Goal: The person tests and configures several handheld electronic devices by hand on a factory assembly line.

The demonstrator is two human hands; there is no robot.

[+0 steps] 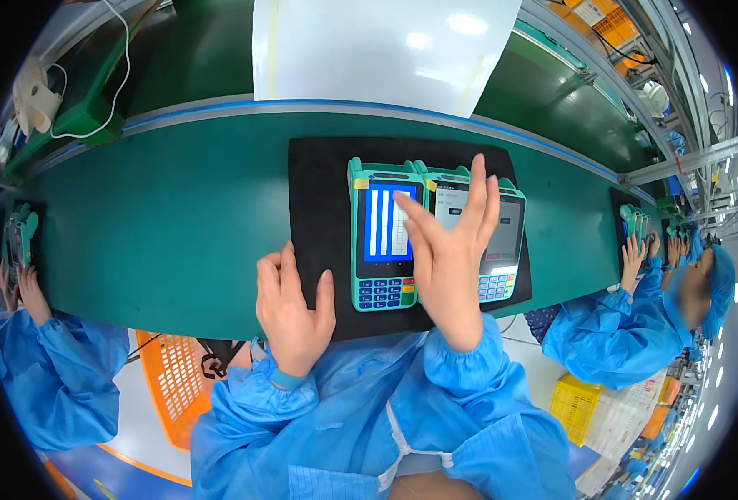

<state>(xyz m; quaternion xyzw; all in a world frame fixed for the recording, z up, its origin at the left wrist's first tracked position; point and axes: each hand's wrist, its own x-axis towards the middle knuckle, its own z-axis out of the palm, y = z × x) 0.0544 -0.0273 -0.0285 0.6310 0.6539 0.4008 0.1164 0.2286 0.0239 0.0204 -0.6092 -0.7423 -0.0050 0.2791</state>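
Note:
Two green card payment terminals stand side by side on a black mat [323,200]. The left terminal [384,287] has a lit blue screen with white columns, and a yellow tab sits at each upper corner. My right hand [452,262] is over the gap between them, fingers spread, with one fingertip at the left screen. It hides part of the right terminal [507,233], whose screen is grey with small dark and coloured buttons. My left hand [292,308] lies with fingers apart at the mat's left edge, beside the left terminal, holding nothing.
The green workbench [169,225] runs across the view. A white sheet [377,58] hangs at the back. An orange basket [173,383] is below the bench on the left, and a yellow crate [576,404] on the right. Co-workers in blue gowns handle similar terminals at both sides.

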